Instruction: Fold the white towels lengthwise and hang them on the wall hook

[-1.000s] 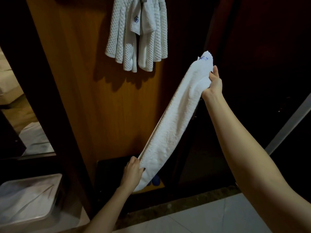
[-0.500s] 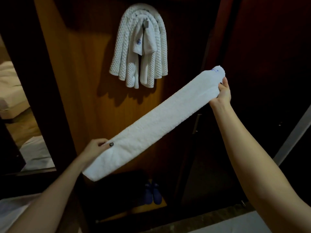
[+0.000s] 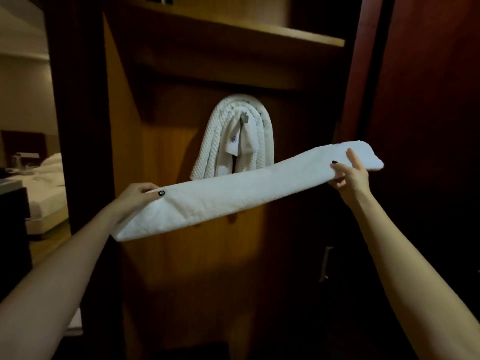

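Head view. Against the frame half a second ago, the folded towel (image 3: 246, 193) has risen from a steep slope to nearly level. It spans the centre from 8 o'clock to 2 o'clock, in front of the wooden panel (image 3: 166, 157). The view has tilted up, and a shelf (image 3: 259, 32) now shows at 12 o'clock.

The left hand (image 3: 135, 196) grips the towel's left end with the thumb on top; its fingers are hidden behind the cloth. The right hand (image 3: 349, 172) pinches the right end between thumb and fingers.

The towel's upper edge covers the lower ends of the hung towels (image 3: 207, 152), which are draped over the hook (image 3: 244, 120) just above centre. A small blue emblem (image 3: 234, 139) on one hung towel is too small to read. A bed (image 3: 46, 183) lies at 9 o'clock.
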`<action>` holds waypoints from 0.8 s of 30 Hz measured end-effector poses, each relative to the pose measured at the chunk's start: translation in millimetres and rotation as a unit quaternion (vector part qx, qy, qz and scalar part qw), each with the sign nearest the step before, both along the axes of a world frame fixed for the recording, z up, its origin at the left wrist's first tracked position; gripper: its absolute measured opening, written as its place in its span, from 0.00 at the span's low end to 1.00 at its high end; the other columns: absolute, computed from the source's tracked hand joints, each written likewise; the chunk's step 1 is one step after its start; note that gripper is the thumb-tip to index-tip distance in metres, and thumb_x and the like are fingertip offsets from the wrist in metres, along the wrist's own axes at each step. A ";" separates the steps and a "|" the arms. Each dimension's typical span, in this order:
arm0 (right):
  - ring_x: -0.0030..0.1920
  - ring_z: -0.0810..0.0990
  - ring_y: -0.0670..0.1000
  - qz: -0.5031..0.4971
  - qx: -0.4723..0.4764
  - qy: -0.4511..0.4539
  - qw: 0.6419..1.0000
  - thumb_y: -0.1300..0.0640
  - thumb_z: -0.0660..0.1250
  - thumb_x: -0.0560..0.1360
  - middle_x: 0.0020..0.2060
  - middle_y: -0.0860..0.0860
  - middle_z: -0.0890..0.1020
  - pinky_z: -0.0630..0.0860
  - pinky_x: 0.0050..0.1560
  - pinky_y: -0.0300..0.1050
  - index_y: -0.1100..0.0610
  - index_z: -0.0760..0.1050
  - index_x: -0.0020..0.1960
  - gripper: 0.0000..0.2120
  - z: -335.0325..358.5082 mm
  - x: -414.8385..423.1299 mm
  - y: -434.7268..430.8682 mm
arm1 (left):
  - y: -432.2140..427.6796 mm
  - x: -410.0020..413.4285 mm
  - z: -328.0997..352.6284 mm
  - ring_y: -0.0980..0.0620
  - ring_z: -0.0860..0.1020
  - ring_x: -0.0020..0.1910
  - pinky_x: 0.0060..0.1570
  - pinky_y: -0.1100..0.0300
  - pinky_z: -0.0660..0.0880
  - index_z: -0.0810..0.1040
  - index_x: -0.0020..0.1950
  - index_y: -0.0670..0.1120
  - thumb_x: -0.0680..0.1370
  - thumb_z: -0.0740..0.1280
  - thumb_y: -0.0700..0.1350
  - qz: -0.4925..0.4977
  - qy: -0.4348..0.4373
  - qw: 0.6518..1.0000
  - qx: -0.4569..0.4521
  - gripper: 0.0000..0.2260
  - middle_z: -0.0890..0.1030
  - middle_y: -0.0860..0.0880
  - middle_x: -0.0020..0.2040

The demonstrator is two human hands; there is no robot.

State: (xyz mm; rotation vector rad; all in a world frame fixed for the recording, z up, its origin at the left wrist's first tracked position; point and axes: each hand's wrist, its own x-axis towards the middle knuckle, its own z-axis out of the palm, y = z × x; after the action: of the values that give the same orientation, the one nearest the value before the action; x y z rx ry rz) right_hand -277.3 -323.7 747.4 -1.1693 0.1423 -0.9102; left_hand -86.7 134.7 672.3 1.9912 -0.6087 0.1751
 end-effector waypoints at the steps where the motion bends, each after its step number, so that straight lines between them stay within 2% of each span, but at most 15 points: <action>1: 0.58 0.79 0.54 0.009 -0.023 0.007 1.000 0.70 0.66 0.74 0.65 0.58 0.73 0.81 0.49 0.51 0.52 0.61 0.77 0.35 9.1 5.4 -2.3 | 2.5 6.4 14.0 0.52 0.81 0.47 0.43 0.59 0.73 0.82 0.45 0.54 0.76 0.68 0.54 -0.001 -0.008 1.000 -0.005 0.06 0.83 0.55 0.45; 3: 0.54 0.80 0.51 0.021 -0.054 0.001 0.998 0.71 0.65 0.74 0.64 0.57 0.71 0.81 0.43 0.46 0.52 0.56 0.78 0.37 26.6 18.9 -7.3 | 5.3 18.9 40.7 0.51 0.81 0.47 0.45 0.58 0.74 0.82 0.45 0.55 0.75 0.69 0.56 -0.004 -0.030 0.999 -0.010 0.07 0.83 0.55 0.44; 5: 0.51 0.80 0.50 0.022 -0.066 -0.020 0.997 0.71 0.64 0.75 0.64 0.58 0.71 0.80 0.42 0.44 0.53 0.54 0.79 0.38 43.7 33.9 -11.5 | 4.2 30.2 66.1 0.52 0.80 0.47 0.44 0.59 0.73 0.81 0.45 0.54 0.75 0.69 0.56 -0.004 -0.056 0.998 -0.020 0.07 0.83 0.56 0.44; 9: 0.59 0.78 0.56 0.035 -0.053 -0.052 0.997 0.71 0.62 0.77 0.70 0.62 0.67 0.80 0.49 0.45 0.54 0.53 0.79 0.36 73.9 67.3 -18.9 | -3.0 55.9 109.1 0.53 0.80 0.48 0.45 0.58 0.73 0.82 0.46 0.55 0.75 0.68 0.57 0.005 -0.095 0.994 -0.053 0.08 0.83 0.55 0.46; 11: 0.60 0.77 0.56 0.031 -0.049 -0.066 0.996 0.71 0.62 0.77 0.70 0.63 0.67 0.80 0.48 0.44 0.54 0.54 0.79 0.35 88.5 85.2 -22.4 | -7.5 72.9 127.7 0.52 0.80 0.47 0.45 0.57 0.75 0.82 0.46 0.54 0.75 0.69 0.56 0.014 -0.098 0.992 -0.083 0.07 0.83 0.52 0.47; 14: 0.52 0.79 0.49 0.032 -0.062 -0.110 0.992 0.71 0.61 0.77 0.68 0.62 0.69 0.81 0.44 0.40 0.55 0.55 0.79 0.34 111.8 114.5 -25.6 | -15.8 101.1 151.3 0.53 0.81 0.42 0.41 0.58 0.75 0.83 0.44 0.53 0.76 0.68 0.53 0.027 -0.092 0.985 -0.142 0.06 0.84 0.53 0.42; 16: 0.55 0.79 0.50 0.033 -0.070 -0.135 0.988 0.72 0.62 0.76 0.69 0.58 0.67 0.81 0.43 0.39 0.56 0.55 0.79 0.34 126.4 136.9 -26.8 | -21.2 122.0 163.6 0.51 0.81 0.40 0.40 0.56 0.75 0.83 0.41 0.52 0.77 0.68 0.51 0.027 -0.072 0.978 -0.193 0.07 0.83 0.52 0.38; 19: 0.61 0.77 0.54 0.030 -0.084 -0.143 0.986 0.72 0.61 0.77 0.74 0.60 0.61 0.80 0.46 0.41 0.57 0.53 0.79 0.35 142.7 175.0 -28.9 | -28.5 156.4 177.2 0.51 0.81 0.37 0.39 0.56 0.75 0.83 0.39 0.50 0.77 0.68 0.48 0.037 -0.049 0.965 -0.254 0.08 0.84 0.50 0.36; 21: 0.59 0.76 0.54 0.025 -0.081 -0.142 0.986 0.72 0.61 0.77 0.75 0.62 0.60 0.79 0.44 0.40 0.58 0.51 0.79 0.35 151.9 200.0 -31.2 | -33.5 178.9 181.9 0.53 0.82 0.34 0.38 0.57 0.75 0.83 0.38 0.51 0.77 0.68 0.47 0.040 -0.041 0.964 -0.261 0.08 0.84 0.51 0.34; 24: 0.57 0.75 0.55 0.029 -0.066 -0.147 0.986 0.72 0.61 0.77 0.75 0.63 0.59 0.79 0.43 0.43 0.60 0.48 0.79 0.36 164.4 230.8 -38.1 | -39.9 207.8 187.0 0.50 0.81 0.36 0.40 0.57 0.75 0.83 0.39 0.49 0.76 0.69 0.47 0.044 -0.033 0.966 -0.254 0.07 0.84 0.50 0.35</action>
State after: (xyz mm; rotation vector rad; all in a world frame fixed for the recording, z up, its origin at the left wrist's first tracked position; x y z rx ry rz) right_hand -46.5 -361.8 911.8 -1.1401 -0.1931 -1.0418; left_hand 121.0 94.7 859.3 1.5177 -0.4608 0.4103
